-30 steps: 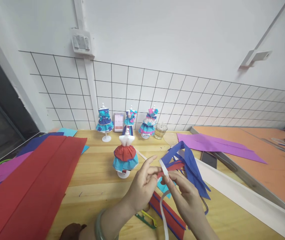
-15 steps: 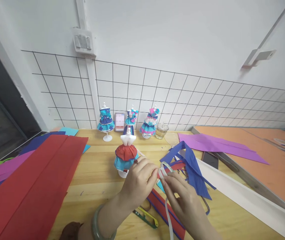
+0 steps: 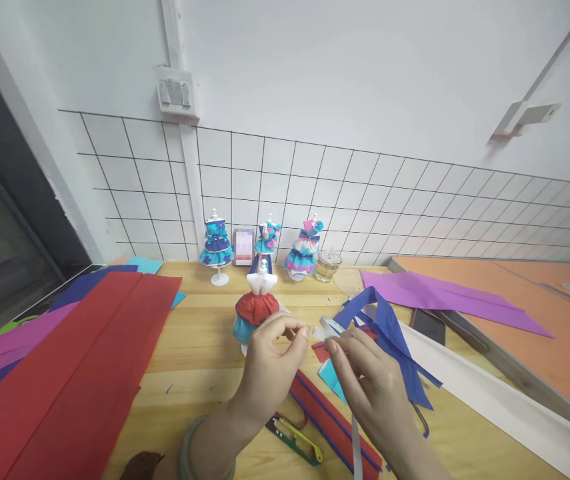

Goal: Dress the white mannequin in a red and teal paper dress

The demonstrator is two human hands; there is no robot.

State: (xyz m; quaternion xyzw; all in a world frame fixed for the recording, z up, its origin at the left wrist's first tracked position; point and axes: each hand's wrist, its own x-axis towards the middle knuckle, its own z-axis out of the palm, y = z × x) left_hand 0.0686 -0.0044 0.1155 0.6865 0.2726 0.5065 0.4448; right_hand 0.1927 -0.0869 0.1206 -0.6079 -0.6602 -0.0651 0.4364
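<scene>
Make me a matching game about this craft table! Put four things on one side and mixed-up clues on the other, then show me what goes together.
Things:
1. white strip
2. front mannequin
3. glass jar
4. phone lying flat

Clues:
A. see-through
B. dark, next to the purple sheet
C. held in the right hand
D. dressed in red and light blue

Right pairs: 1-C, 2-D, 3-A, 4-B

The head camera looks forward and down across the table point(image 3: 195, 347) toward the wall point(image 3: 345, 67).
</scene>
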